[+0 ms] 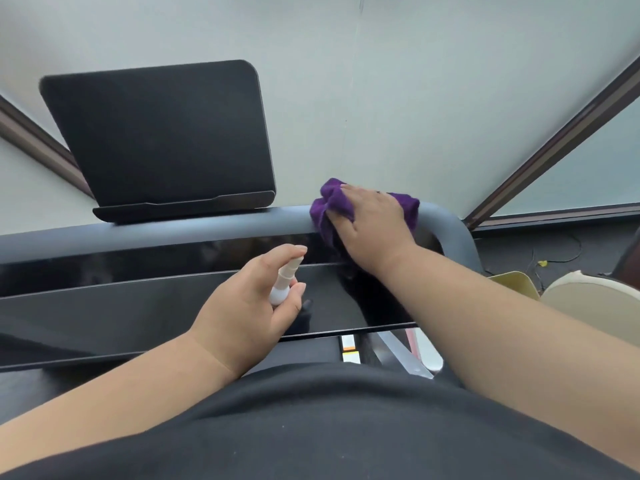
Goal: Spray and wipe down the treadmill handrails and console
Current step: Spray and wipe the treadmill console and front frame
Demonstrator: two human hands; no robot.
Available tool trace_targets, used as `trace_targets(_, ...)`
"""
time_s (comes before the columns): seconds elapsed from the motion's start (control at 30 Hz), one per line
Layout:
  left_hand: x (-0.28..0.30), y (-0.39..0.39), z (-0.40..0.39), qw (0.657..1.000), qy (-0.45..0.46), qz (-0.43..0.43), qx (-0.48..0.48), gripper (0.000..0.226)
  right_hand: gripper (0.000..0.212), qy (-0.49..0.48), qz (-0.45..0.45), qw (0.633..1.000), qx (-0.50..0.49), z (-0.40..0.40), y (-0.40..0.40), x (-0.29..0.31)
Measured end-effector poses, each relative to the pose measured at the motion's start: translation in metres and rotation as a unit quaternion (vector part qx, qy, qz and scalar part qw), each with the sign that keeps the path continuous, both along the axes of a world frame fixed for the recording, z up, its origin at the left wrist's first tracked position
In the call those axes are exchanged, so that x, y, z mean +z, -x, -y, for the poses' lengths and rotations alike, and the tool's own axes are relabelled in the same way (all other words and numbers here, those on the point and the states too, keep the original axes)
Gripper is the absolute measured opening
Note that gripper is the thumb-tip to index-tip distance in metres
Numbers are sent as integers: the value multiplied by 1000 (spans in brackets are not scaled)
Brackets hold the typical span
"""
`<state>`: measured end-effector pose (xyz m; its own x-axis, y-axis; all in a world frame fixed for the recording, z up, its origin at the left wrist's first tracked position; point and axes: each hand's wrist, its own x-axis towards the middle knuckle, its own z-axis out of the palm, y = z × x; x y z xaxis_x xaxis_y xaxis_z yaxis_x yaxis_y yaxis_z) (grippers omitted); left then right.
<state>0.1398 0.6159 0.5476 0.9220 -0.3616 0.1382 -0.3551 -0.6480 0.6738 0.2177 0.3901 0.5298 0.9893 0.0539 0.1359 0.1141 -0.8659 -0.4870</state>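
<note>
A grey handrail (207,228) runs across the treadmill's front and bends down at the right. My right hand (370,226) lies on a bunched purple cloth (329,202) near that bend, fingers curled over the cloth and the rail. Below the rail sits the glossy black console panel (138,306). My left hand (242,306) hovers over the panel's middle and grips a small white spray bottle (282,284), index finger on top of its nozzle, which points up and right. A black tablet holder (162,133) stands behind the rail at the left.
A pale wall is close behind the treadmill, with dark window frames (554,133) slanting at both sides. A beige seat (595,303) and a yellowish object (512,282) sit at the right, with cables on the dark floor (554,254). My black shirt fills the bottom.
</note>
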Motion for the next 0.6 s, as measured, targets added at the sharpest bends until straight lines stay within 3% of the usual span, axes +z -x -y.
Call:
trace_targets(0.1, 1, 1, -2, 1000, -2, -1, -2, 50, 56, 105, -57, 990, 76, -43, -2, -10)
trace_targets(0.2, 0, 3, -2, 1000, -2, 0, -10, 48, 61, 203, -55, 972, 108, -47, -4, -21)
trace_targets(0.3, -2, 3, -2, 1000, 5, 1, -18, 48, 65, 198, -46, 974, 104, -21, -3, -22)
trace_targets(0.47, -6, 1, -6, 1000, 6, 1, -15, 47, 67, 231, -92, 968, -15, 52, 13, -16)
trace_targets(0.6, -9, 2, -10, 1000, 2, 2, -6, 49, 49, 179, -45, 980, -72, 73, 19, -4)
